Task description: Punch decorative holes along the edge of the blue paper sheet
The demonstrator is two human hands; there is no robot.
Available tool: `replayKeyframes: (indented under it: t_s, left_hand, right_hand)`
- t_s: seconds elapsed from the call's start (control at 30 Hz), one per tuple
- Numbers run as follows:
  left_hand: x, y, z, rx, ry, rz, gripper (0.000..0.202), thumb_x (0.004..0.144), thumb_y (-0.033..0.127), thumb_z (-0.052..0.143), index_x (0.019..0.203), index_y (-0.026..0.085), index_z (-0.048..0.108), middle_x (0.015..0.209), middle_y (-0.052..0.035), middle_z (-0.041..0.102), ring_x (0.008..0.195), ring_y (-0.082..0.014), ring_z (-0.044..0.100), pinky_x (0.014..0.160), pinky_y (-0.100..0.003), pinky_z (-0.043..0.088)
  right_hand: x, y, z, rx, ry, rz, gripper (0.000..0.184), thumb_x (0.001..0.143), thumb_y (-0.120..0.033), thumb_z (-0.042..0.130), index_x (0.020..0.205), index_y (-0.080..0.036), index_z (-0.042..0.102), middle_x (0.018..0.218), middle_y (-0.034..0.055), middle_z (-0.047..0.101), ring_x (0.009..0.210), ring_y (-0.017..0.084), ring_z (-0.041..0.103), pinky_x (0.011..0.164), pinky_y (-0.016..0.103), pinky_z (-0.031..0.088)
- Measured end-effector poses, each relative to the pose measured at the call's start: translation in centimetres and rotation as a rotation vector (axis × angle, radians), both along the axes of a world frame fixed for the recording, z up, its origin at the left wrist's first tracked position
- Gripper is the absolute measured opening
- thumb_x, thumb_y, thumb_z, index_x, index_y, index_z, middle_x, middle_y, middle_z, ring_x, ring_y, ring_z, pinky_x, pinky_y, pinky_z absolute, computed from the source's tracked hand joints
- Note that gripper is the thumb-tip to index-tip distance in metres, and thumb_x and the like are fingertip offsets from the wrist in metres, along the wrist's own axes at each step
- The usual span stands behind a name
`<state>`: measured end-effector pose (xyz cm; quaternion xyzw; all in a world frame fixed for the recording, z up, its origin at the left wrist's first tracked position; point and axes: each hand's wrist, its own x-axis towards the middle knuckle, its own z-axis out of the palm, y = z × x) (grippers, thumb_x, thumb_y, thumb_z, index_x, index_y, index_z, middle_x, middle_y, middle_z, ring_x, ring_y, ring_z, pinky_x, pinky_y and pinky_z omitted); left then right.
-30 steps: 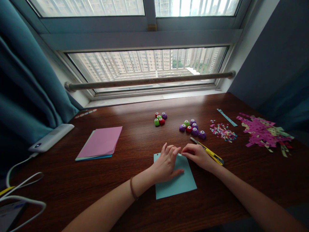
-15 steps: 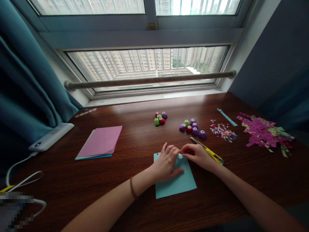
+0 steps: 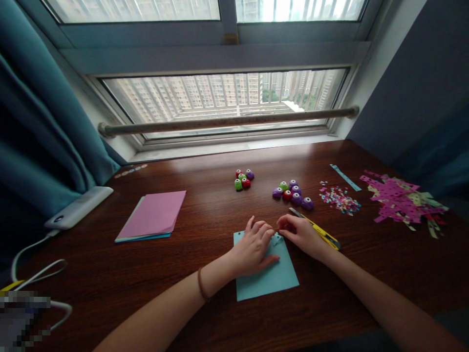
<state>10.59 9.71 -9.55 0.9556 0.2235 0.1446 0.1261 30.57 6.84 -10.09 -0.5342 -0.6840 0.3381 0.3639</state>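
A square sheet of light blue paper (image 3: 269,283) lies on the table. My left hand (image 3: 252,247) rests on it with fingers stretched out and thumb spread, covering much of its upper part. Small punched holes show near the paper's top edge, and a small loose-looking flap (image 3: 276,240) is at its upper right. Beside that corner is my right hand (image 3: 298,235), thumb and fingertips drawn together; what they pinch is too small to make out. A yellow utility knife (image 3: 324,235) with its blade showing lies alongside the right hand, partly behind it.
Several coloured craft punches (image 3: 296,198) stand beyond the hands, with a second group (image 3: 242,183) farther left. Confetti (image 3: 340,199), a blue punched strip (image 3: 345,177) and pink scraps (image 3: 397,198) lie right. Stacked paper (image 3: 154,212) and a white corded device (image 3: 80,208) lie left.
My right hand has shifted slightly right, away from the left fingertips. Punched holes at the paper's upper right now show more plainly. My left hand stays in place.
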Motion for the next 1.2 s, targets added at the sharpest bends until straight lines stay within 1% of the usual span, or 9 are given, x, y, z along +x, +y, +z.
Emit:
replayKeyframes:
  t_s: [0.07,0.17,0.27,0.37,0.53,0.67,0.83,1.03,1.2]
  left_hand:
    - [0.01,0.02,-0.05,-0.002,0.009,0.001,0.046,0.080,0.049,0.052,0.111,0.017,0.040,0.110,-0.0089,0.048,0.113,-0.0255,0.038,0.106,-0.053,0.011]
    - [0.02,0.01,-0.07,0.001,0.022,0.004,0.046,0.080,0.049,0.051,0.111,0.017,0.040,0.112,-0.0094,0.047,0.113,-0.0260,0.037,0.106,-0.053,0.011]
    - [0.04,-0.02,-0.05,0.008,0.020,0.004,0.046,0.080,0.049,0.052,0.111,0.017,0.041,0.112,-0.0098,0.047,0.113,-0.0260,0.037,0.106,-0.053,0.012]
    - [0.06,-0.03,-0.08,0.011,0.008,0.004,0.046,0.080,0.049,0.052,0.111,0.017,0.040,0.111,-0.0095,0.048,0.113,-0.0256,0.038,0.106,-0.053,0.012]
    - [0.08,0.01,-0.22,0.014,0.001,0.000,0.046,0.080,0.048,0.053,0.111,0.017,0.039,0.109,-0.0088,0.048,0.111,-0.0251,0.039,0.106,-0.053,0.013]
    - [0.12,-0.01,-0.18,0.018,0.011,0.007,0.048,0.079,0.048,0.053,0.111,0.015,0.039,0.110,-0.0097,0.047,0.112,-0.0254,0.038,0.107,-0.051,0.011]
    - [0.07,-0.06,-0.06,0.012,0.014,0.009,0.047,0.080,0.047,0.052,0.111,0.015,0.039,0.110,-0.0098,0.046,0.111,-0.0249,0.038,0.107,-0.050,0.009]
    - [0.07,-0.06,-0.08,0.015,0.016,0.009,0.047,0.080,0.048,0.052,0.111,0.015,0.038,0.111,-0.0095,0.045,0.112,-0.0250,0.037,0.108,-0.049,0.009]
    - [0.11,-0.09,-0.17,0.019,0.021,0.013,0.046,0.080,0.048,0.052,0.110,0.015,0.040,0.110,-0.0090,0.046,0.111,-0.0247,0.037,0.107,-0.049,0.010]
  right_hand:
    - [-0.18,-0.04,0.01,0.024,-0.030,0.000,0.014,0.077,-0.011,0.057,0.090,-0.017,0.057,0.078,-0.0008,0.059,0.067,0.013,0.054,0.061,0.024,0.042]
    - [-0.45,-0.09,-0.06,0.059,-0.058,0.019,0.020,0.076,-0.005,0.054,0.092,-0.018,0.057,0.082,0.0000,0.059,0.072,0.014,0.055,0.067,0.025,0.043]
    - [-0.61,-0.05,-0.22,0.086,-0.083,0.040,0.024,0.077,-0.003,0.051,0.094,-0.018,0.057,0.084,0.0008,0.059,0.077,0.015,0.055,0.071,0.026,0.043]
    - [-0.69,0.06,-0.37,0.105,-0.146,0.032,0.028,0.077,-0.002,0.050,0.099,-0.018,0.055,0.082,0.0010,0.059,0.076,0.016,0.055,0.072,0.027,0.043]
    - [-0.81,0.10,-0.46,0.115,-0.229,0.029,0.035,0.077,0.000,0.050,0.106,-0.019,0.049,0.082,0.0011,0.057,0.078,0.017,0.054,0.073,0.028,0.042]
    - [-0.61,0.08,-0.62,0.111,-0.235,0.031,0.042,0.077,0.001,0.048,0.115,-0.019,0.042,0.082,0.0010,0.056,0.078,0.017,0.054,0.073,0.028,0.042]
    - [-0.13,0.18,-0.80,0.121,-0.206,0.016,0.040,0.081,-0.002,0.045,0.116,-0.019,0.039,0.083,0.0012,0.055,0.076,0.016,0.054,0.073,0.028,0.043]
    - [-0.28,0.21,-0.73,0.136,-0.242,0.037,0.046,0.077,-0.003,0.055,0.117,-0.020,0.042,0.085,0.0008,0.057,0.080,0.017,0.054,0.076,0.029,0.042]
    - [-0.43,0.11,-0.68,0.119,-0.249,0.034,0.046,0.076,-0.001,0.054,0.116,-0.020,0.044,0.079,-0.0008,0.057,0.074,0.015,0.052,0.071,0.027,0.042]
